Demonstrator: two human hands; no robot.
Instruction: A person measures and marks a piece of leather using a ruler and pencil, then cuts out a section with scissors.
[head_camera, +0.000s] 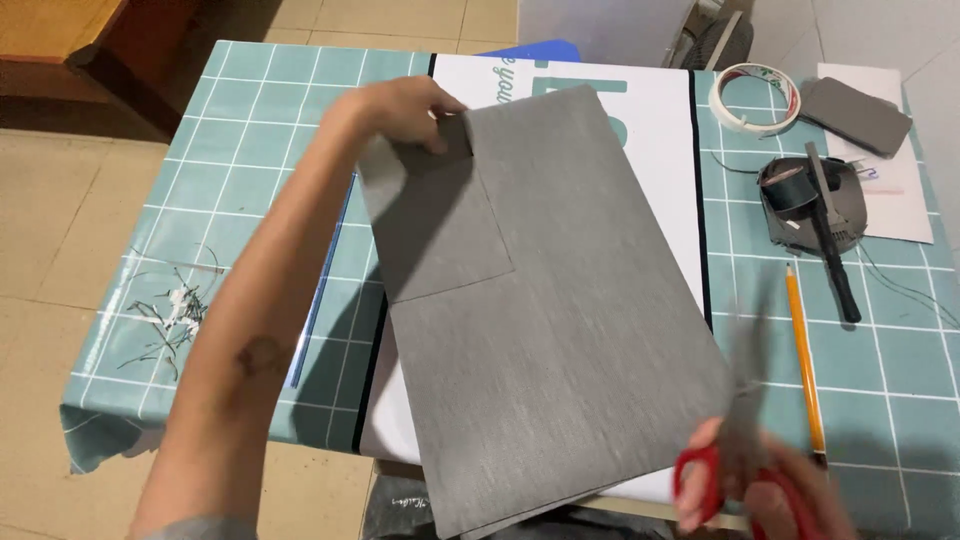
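The left hand (405, 108) pinches the far left corner of a grey sheet (540, 320), fingers folded over its top edge. The sheet lies tilted across a white board (655, 150) on the counter (240, 170), which wears a teal checked cloth. A pencilled rectangle marks the sheet's upper left part. The sheet's near edge hangs past the counter's front.

The right hand (770, 495) grips red-handled scissors (735, 440) at the sheet's near right corner; the blades point up and are blurred, so whether they touch the sheet cannot be told.

A yellow pencil (805, 360) lies just right of the scissors. Farther back sit a roll of tape (752, 97), a small grey piece (855, 113) on white paper, and a dark spool (800, 195) with a black-handled tool (835, 250) across it. A blue ruler (320, 290) lies left of the board.
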